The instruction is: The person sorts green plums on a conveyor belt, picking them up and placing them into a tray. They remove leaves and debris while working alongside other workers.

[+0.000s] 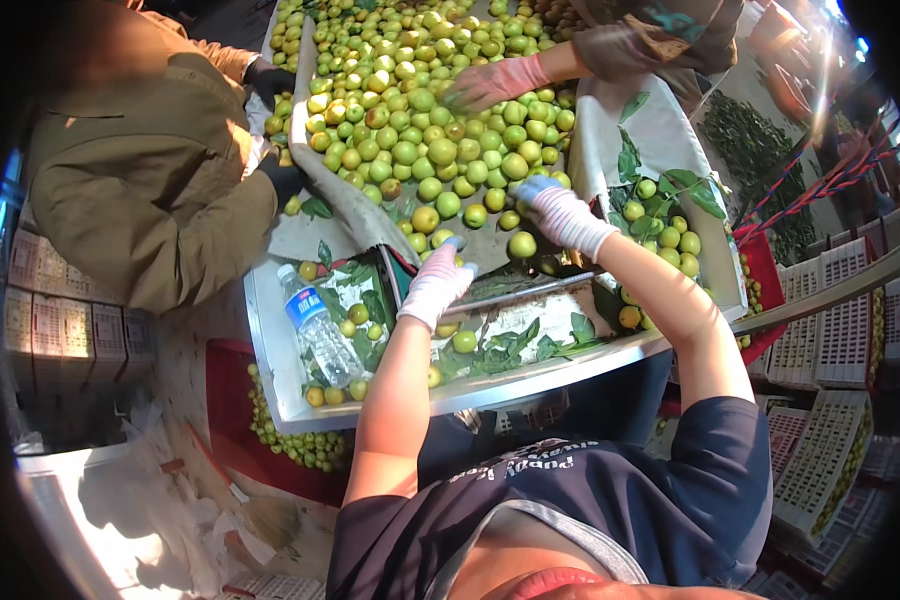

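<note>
Many round yellow-green fruits (442,150), which look like green jujubes, cover the cloth-lined sorting table (480,244). My left hand (442,281), in a striped knit glove, is at the near left edge of the fruit, by the cloth-wrapped divider (345,202). Its fingertips are beside a fruit, but whether they grip it is unclear. My right hand (566,217), also gloved, reaches to the near right edge of the pile. Its fingers are blurred among fruits, so any hold is hidden. A single larger fruit (522,244) lies between my hands.
A co-worker's pink-gloved hand (495,82) rests on the pile; another's dark-gloved hand (270,79) is at the left. A plastic bottle (319,330) lies in the near tray among leaves. The right side compartment (720,277) holds fruit and leaves. Plastic crates (821,315) stand at right.
</note>
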`<state>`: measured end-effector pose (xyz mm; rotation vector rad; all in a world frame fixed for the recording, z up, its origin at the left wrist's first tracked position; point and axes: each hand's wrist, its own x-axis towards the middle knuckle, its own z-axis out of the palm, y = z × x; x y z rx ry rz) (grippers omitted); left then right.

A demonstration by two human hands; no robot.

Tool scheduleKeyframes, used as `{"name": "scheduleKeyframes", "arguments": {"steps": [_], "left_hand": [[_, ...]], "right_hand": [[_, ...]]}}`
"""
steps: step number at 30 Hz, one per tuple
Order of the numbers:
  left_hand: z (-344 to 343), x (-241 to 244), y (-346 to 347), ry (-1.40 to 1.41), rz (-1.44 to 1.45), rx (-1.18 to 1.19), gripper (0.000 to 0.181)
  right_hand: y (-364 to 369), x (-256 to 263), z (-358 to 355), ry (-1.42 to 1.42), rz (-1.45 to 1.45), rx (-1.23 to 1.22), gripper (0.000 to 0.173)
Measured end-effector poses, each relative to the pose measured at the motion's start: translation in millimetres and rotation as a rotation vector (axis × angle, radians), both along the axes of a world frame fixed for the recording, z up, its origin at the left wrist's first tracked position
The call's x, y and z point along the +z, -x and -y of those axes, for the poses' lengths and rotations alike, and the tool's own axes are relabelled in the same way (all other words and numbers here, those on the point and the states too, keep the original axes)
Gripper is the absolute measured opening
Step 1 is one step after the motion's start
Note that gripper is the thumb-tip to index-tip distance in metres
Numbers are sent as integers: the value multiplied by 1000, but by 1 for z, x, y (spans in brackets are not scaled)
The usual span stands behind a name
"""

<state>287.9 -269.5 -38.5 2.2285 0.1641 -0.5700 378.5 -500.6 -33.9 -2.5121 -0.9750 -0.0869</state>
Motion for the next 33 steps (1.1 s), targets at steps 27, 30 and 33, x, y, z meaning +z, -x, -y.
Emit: {"name": "scheduleKeyframes", "arguments": {"steps": [27, 30, 33], "left_hand": [[-1, 0, -3, -114, 73, 9, 46], [0, 11, 2, -126, 64, 2, 45], [-1, 4, -3, -98, 57, -6, 46]], "right_hand": [[-23, -20, 7, -542, -468, -455, 39], [-18, -18, 3, -481, -412, -418, 32], [-2, -2, -1, -267, -399, -284, 29]]}}
